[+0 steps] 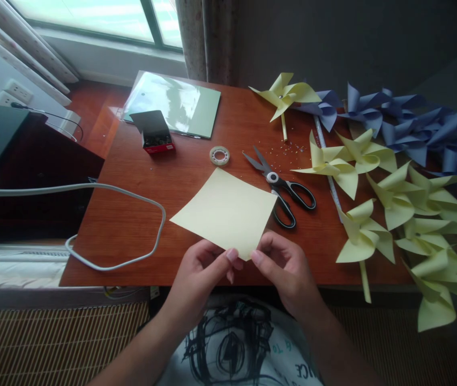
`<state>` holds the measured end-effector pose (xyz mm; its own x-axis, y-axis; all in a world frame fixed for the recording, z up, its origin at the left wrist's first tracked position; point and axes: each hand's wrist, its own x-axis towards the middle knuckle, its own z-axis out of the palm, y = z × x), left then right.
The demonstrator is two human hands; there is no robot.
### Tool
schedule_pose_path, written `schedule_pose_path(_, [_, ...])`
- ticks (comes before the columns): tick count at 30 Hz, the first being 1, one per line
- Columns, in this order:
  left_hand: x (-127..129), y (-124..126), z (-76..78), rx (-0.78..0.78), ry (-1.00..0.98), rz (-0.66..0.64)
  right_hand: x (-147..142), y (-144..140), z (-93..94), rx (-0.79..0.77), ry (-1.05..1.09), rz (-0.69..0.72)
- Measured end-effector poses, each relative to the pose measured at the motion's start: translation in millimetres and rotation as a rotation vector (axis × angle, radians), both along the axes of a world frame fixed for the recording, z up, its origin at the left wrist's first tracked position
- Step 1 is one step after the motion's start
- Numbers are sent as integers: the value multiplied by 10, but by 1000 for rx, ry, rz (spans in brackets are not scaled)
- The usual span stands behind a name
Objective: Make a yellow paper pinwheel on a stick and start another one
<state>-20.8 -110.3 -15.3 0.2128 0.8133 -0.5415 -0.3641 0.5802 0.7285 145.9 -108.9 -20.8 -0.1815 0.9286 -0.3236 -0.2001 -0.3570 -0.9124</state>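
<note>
One square sheet of pale yellow paper, held in front of the torso at the near edge of a reddish-brown wooden table, its near corner pinched between thumb and fingers of both the left hand and the right hand. Just beyond it: black-handled metal scissors with parted blades, a small ring-shaped tape roll, and a red and black box, lid raised. At right: folded pale yellow paper pinwheels, with blue paper pinwheels behind.
</note>
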Motion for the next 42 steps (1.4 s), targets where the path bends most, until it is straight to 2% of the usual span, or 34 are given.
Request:
schedule_pose_path(3, [-11, 31, -6, -48, -76, -32, 61, 55, 36, -13, 7, 103])
schedule_pose_path(6, [16, 49, -18, -63, -51, -71, 86, 99, 81, -10, 59, 142])
schedule_pose_path(12, [80, 87, 38, 65, 303, -58, 106, 82, 60, 55, -51, 79])
schedule_pose_path(15, [95, 116, 88, 167, 394, -62, 109, 63, 12, 40, -77, 59])
schedule_pose_path(29, [150, 108, 49, 239, 455, 1, 70, 71, -56, 55, -104, -10])
schedule_pose_path(37, [214, 33, -36, 270, 505, 82, 15, 64, -93, 17, -76, -103])
schedule_pose_path(42, [244, 11, -35, 283, 531, 136, -55, 39, -70, -24, -79, -194])
